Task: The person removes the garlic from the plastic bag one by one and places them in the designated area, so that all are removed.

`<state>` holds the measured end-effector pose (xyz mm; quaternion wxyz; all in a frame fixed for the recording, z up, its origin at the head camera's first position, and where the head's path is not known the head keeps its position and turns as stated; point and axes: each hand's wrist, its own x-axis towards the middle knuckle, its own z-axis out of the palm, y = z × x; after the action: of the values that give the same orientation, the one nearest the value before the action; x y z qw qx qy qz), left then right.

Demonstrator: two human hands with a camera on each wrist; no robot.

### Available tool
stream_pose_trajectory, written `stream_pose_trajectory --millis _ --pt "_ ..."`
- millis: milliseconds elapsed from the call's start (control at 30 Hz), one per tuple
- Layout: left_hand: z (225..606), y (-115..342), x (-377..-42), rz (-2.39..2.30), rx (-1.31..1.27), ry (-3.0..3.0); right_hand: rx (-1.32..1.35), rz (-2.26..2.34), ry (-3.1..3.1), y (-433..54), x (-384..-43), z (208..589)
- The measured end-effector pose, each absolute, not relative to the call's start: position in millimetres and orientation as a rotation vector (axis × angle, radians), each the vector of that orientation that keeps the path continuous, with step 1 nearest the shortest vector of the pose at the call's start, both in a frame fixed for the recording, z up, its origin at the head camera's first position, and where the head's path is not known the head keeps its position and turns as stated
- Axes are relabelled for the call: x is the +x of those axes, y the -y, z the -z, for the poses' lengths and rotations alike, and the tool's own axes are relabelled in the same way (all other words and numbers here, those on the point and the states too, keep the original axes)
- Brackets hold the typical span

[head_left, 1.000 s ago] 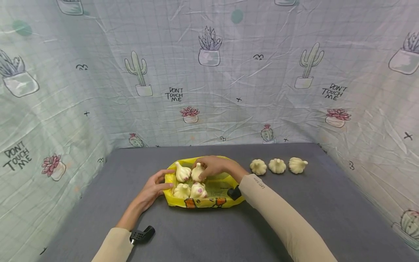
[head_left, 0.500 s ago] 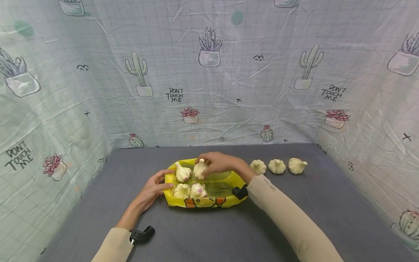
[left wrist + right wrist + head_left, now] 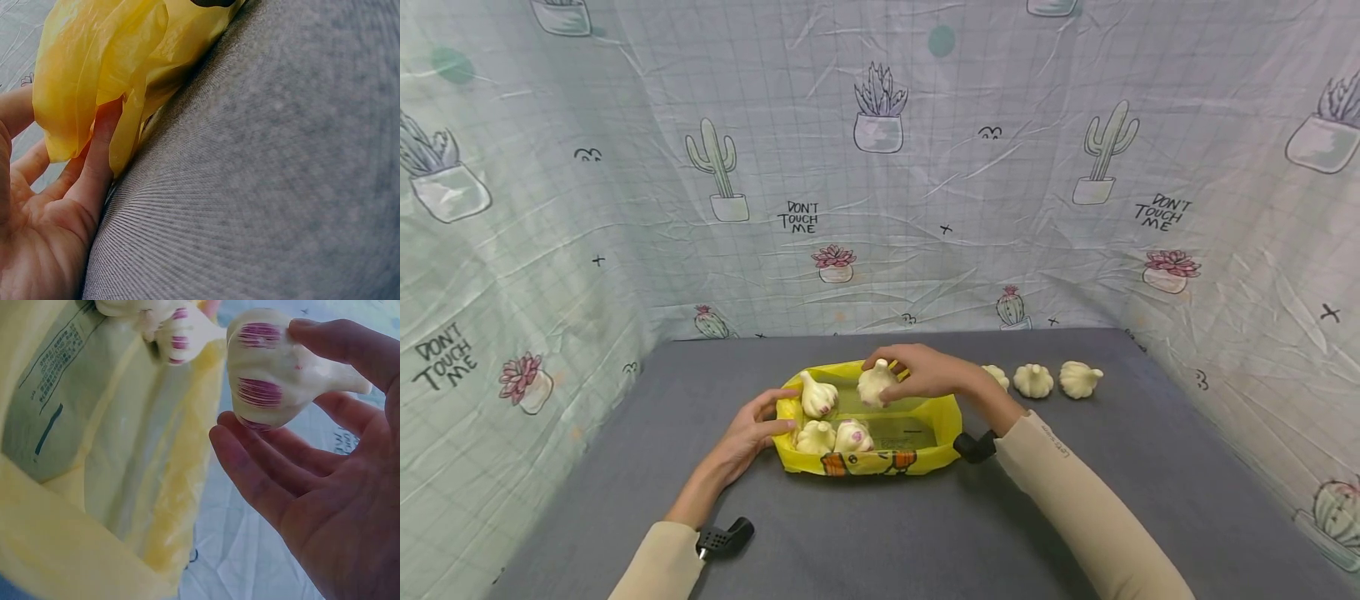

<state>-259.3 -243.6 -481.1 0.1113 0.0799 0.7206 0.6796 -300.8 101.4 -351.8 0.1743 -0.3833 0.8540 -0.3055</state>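
A yellow plastic bag (image 3: 943, 417), its mouth spread wide, lies on the grey table with three garlic bulbs at its left end: one garlic bulb (image 3: 818, 397) at the back and two in front. My left hand (image 3: 747, 433) touches the bag's left end; in the left wrist view its fingers reach under and beside the yellow plastic (image 3: 100, 69). Above the bag's back part, my right hand (image 3: 917, 371) grips another garlic bulb (image 3: 876, 383) between thumb and fingers. Purple streaks mark this bulb (image 3: 262, 369) in the right wrist view, where it is apart from the bag.
Right of the bag, three more garlic bulbs stand in a row on the table (image 3: 865, 533), including a middle bulb (image 3: 1033, 381) and a right bulb (image 3: 1081, 379). The leftmost is partly behind my right wrist. A patterned cloth (image 3: 775, 275) hangs round the back and sides.
My right hand has lifted a garlic bulb from the others in the bag and moved it up and to the right. My left hand has stayed at the bag's left end.
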Motion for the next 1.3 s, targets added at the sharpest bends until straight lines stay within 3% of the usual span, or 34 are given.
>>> stream_pose_trajectory --millis 800,1300 --pt "481.5 242.6 -261.8 -1.983 0.213 -2.116 -1.088 1.127 -2.399 -168.4 -266.5 365.3" --pt "481.8 244.3 -262.0 -1.988 0.228 -2.111 -1.095 1.265 -2.456 -201.6 -264.5 363.2"
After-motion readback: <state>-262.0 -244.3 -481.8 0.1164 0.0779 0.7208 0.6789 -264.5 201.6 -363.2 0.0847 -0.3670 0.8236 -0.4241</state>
